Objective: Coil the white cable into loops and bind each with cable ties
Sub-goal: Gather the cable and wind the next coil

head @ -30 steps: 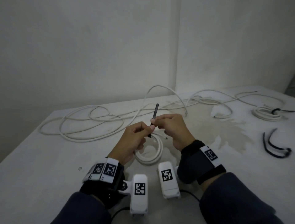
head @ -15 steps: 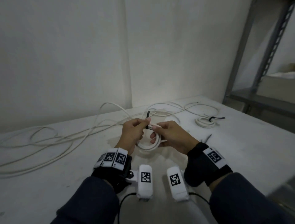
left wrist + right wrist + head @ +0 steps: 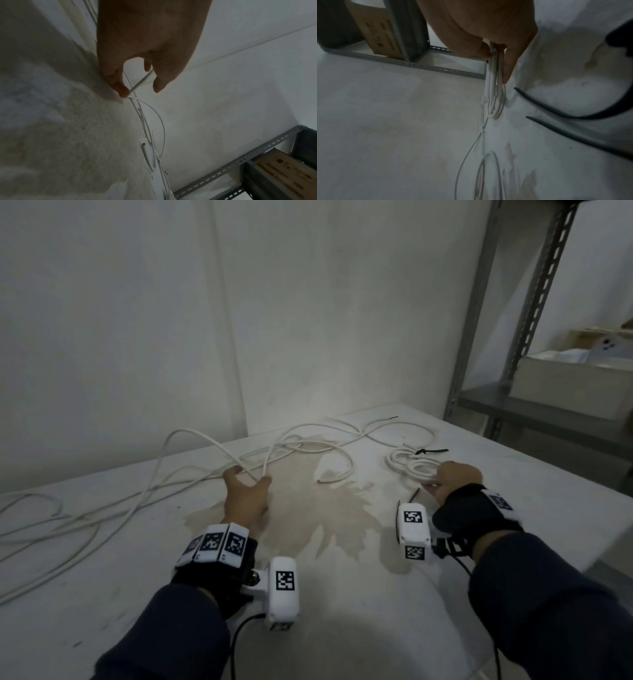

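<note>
- Pale walls meet behind a white table (image 3: pixel 102 577) whose middle carries a brownish stain (image 3: pixel 329 508); a grey metal shelving rack (image 3: pixel 534 302) stands at the upper right of the head view.
- Loose white cable (image 3: pixel 205 440) sprawls across the far and left parts of the table, one arc rising off the surface at centre.
- The left hand (image 3: pixel 245 498) reaches forward at centre frame; in the left wrist view its thumb and forefinger are curved and only partly closed, with a strand of the cable (image 3: pixel 142 81) running between them and the thumb tip touching it. Whether it is truly pinched is hard to say from this angle.
- The right hand (image 3: pixel 452 477) sits at the right of the head view, fingers curled round a small coil of white cable (image 3: pixel 416 469); the right wrist view shows the coil's (image 3: pixel 494 86) loops bunched between fingers and thumb, lower edge touching the table.
- A second small coil (image 3: pixel 399 455) lies just behind, bound with a black cable tie (image 3: pixel 431 451).
- Spare black ties (image 3: pixel 565 112) lie on the table beside the right hand.
</note>
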`<act>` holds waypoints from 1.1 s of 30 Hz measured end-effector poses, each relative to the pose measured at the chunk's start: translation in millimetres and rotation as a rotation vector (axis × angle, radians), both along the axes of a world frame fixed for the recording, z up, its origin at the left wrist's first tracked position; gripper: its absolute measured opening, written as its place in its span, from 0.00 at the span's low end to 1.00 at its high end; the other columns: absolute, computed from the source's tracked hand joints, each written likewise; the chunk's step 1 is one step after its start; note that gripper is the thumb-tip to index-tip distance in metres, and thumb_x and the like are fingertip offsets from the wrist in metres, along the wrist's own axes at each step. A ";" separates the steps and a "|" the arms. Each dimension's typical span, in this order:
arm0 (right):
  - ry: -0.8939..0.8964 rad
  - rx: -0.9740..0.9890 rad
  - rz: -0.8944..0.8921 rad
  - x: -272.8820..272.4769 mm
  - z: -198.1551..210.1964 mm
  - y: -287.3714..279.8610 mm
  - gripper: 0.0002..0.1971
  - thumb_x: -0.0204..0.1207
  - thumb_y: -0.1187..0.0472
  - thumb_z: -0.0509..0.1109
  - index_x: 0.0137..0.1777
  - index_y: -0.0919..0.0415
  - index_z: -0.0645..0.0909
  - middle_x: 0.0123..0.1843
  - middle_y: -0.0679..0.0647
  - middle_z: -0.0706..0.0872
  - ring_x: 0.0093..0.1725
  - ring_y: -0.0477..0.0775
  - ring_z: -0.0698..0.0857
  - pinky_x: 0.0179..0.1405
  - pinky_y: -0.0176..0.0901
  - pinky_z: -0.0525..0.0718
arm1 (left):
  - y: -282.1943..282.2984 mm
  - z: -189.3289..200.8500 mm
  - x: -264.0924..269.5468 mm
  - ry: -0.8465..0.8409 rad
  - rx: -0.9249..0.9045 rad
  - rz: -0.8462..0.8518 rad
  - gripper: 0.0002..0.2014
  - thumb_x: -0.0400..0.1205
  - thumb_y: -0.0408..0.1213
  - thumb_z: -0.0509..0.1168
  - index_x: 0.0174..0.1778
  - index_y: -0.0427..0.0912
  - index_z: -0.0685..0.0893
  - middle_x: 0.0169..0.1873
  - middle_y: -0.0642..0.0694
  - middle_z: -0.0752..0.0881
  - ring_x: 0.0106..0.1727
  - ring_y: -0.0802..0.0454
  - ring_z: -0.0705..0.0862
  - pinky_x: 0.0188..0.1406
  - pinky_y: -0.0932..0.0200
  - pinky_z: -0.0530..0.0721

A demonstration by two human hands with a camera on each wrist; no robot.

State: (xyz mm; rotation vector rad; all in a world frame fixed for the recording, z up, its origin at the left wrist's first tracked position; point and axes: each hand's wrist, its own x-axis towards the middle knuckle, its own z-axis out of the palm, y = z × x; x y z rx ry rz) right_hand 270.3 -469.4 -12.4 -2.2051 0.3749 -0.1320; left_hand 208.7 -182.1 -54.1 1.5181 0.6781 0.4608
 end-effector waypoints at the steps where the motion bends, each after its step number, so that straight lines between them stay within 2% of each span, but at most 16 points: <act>1: 0.017 -0.013 -0.050 2.1 -0.5 -1.3 0.19 0.82 0.50 0.64 0.63 0.63 0.80 0.63 0.57 0.85 0.64 0.57 0.83 0.58 0.42 0.78 | 0.3 -1.8 1.9 0.006 -0.011 -0.037 0.21 0.79 0.40 0.68 0.65 0.50 0.69 0.42 0.38 0.82 0.33 0.44 0.79 0.45 0.48 0.82; 4: 0.013 -0.092 -0.014 1.7 -4.4 -3.2 0.18 0.80 0.53 0.66 0.67 0.61 0.78 0.67 0.56 0.83 0.67 0.56 0.81 0.63 0.43 0.77 | 4.3 -11.5 9.7 0.011 0.007 -0.057 0.12 0.78 0.43 0.68 0.56 0.48 0.78 0.42 0.32 0.86 0.37 0.39 0.84 0.52 0.46 0.83; 6: 0.017 -0.169 -0.050 -4.8 -2.6 0.7 0.16 0.81 0.59 0.64 0.67 0.63 0.78 0.68 0.57 0.82 0.68 0.57 0.81 0.63 0.44 0.77 | 4.1 -10.9 9.8 -0.032 0.007 -0.049 0.05 0.82 0.39 0.65 0.48 0.42 0.79 0.33 0.35 0.85 0.32 0.43 0.80 0.43 0.51 0.80; 8: 0.005 -0.213 -0.001 -3.3 -2.7 2.3 0.14 0.82 0.63 0.62 0.66 0.64 0.77 0.67 0.58 0.82 0.67 0.58 0.82 0.62 0.43 0.78 | 5.5 -10.1 10.3 -0.067 -0.005 -0.059 0.08 0.84 0.35 0.62 0.41 0.37 0.79 0.23 0.43 0.81 0.28 0.46 0.76 0.39 0.52 0.76; 10: 0.038 -0.221 -0.007 1.4 -2.0 6.3 0.14 0.83 0.64 0.61 0.66 0.64 0.77 0.66 0.58 0.83 0.66 0.58 0.82 0.59 0.43 0.79 | 5.1 -5.0 6.9 -0.110 -0.028 -0.074 0.09 0.85 0.34 0.60 0.39 0.38 0.79 0.25 0.43 0.82 0.29 0.47 0.77 0.36 0.54 0.77; 12: 0.044 -0.009 -0.041 5.4 -1.5 10.8 0.18 0.81 0.61 0.63 0.69 0.65 0.75 0.69 0.61 0.81 0.69 0.61 0.80 0.55 0.44 0.79 | 1.4 4.1 0.3 -0.198 -0.050 -0.081 0.08 0.87 0.32 0.57 0.46 0.37 0.80 0.32 0.41 0.83 0.32 0.50 0.80 0.34 0.57 0.78; 14: 0.057 0.146 -0.105 6.7 3.5 20.0 0.27 0.78 0.56 0.65 0.75 0.67 0.69 0.75 0.67 0.73 0.74 0.65 0.72 0.60 0.50 0.76 | -2.2 16.4 -9.4 -0.311 -0.050 -0.101 0.08 0.88 0.32 0.53 0.50 0.36 0.78 0.38 0.42 0.84 0.38 0.52 0.83 0.38 0.61 0.80; 16: 0.013 0.211 -0.114 7.5 6.8 33.4 0.29 0.79 0.55 0.65 0.76 0.68 0.67 0.73 0.71 0.72 0.75 0.69 0.70 0.62 0.57 0.71 | -2.1 27.5 -20.6 -0.402 -0.057 -0.174 0.10 0.89 0.33 0.52 0.49 0.38 0.78 0.44 0.41 0.86 0.46 0.52 0.86 0.44 0.62 0.82; 19: -0.007 0.475 0.128 -4.8 12.9 69.2 0.17 0.80 0.56 0.65 0.62 0.69 0.78 0.47 0.60 0.83 0.52 0.63 0.84 0.50 0.55 0.82 | 8.3 37.3 -42.9 -0.460 -0.083 -0.377 0.11 0.89 0.35 0.52 0.48 0.40 0.79 0.50 0.40 0.89 0.53 0.50 0.88 0.48 0.61 0.83; 20: 0.054 0.630 0.232 -11.7 16.4 81.6 0.16 0.81 0.54 0.66 0.59 0.67 0.77 0.46 0.59 0.84 0.48 0.61 0.85 0.45 0.53 0.83 | 12.0 40.5 -52.9 -0.457 -0.087 -0.448 0.11 0.89 0.35 0.52 0.48 0.40 0.79 0.50 0.40 0.89 0.54 0.50 0.89 0.48 0.62 0.84; 22: 0.205 0.899 0.401 -22.5 21.2 101.3 0.22 0.79 0.46 0.69 0.61 0.62 0.69 0.57 0.63 0.84 0.54 0.62 0.86 0.48 0.53 0.85 | 22.1 42.2 -73.0 -0.392 -0.090 -0.567 0.12 0.88 0.33 0.52 0.46 0.39 0.80 0.49 0.39 0.91 0.53 0.49 0.89 0.46 0.63 0.84; 25: 0.296 1.120 0.507 -34.4 27.4 124.4 0.25 0.77 0.48 0.72 0.65 0.50 0.62 0.67 0.68 0.76 0.63 0.65 0.83 0.61 0.67 0.81 | 41.3 41.1 -105.4 -0.201 -0.087 -0.749 0.11 0.85 0.28 0.57 0.42 0.37 0.84 0.48 0.33 0.90 0.51 0.43 0.90 0.43 0.63 0.84; 27: 0.318 1.089 0.513 -40.9 27.9 139.7 0.23 0.77 0.51 0.73 0.65 0.50 0.65 0.68 0.70 0.72 0.64 0.67 0.81 0.62 0.71 0.79 | 54.6 41.3 -127.4 -0.056 -0.090 -0.881 0.09 0.79 0.28 0.63 0.39 0.37 0.89 0.49 0.32 0.90 0.51 0.41 0.90 0.42 0.62 0.86; 29: 0.358 0.985 0.534 -50.4 25.6 157.5 0.22 0.77 0.55 0.73 0.67 0.55 0.70 0.68 0.70 0.70 0.63 0.68 0.81 0.57 0.68 0.82 | 66.3 41.8 -145.7 0.078 -0.041 -0.986 0.10 0.74 0.29 0.64 0.39 0.40 0.92 0.50 0.36 0.91 0.55 0.42 0.89 0.49 0.60 0.85; 31: 0.398 0.878 0.518 -63.7 19.9 175.3 0.20 0.78 0.59 0.72 0.67 0.59 0.71 0.61 0.68 0.74 0.53 0.64 0.84 0.46 0.59 0.84 | 74.0 42.5 -160.2 0.204 0.064 -1.060 0.09 0.73 0.32 0.67 0.40 0.43 0.93 0.52 0.41 0.91 0.61 0.43 0.86 0.58 0.57 0.83; 33: 0.353 0.725 0.447 -68.9 8.2 191.9 0.18 0.77 0.60 0.73 0.62 0.64 0.73 0.46 0.62 0.78 0.38 0.58 0.81 0.34 0.50 0.83 | 78.6 43.7 -172.3 0.307 0.103 -1.046 0.07 0.74 0.39 0.71 0.40 0.44 0.93 0.55 0.41 0.89 0.64 0.46 0.84 0.64 0.55 0.80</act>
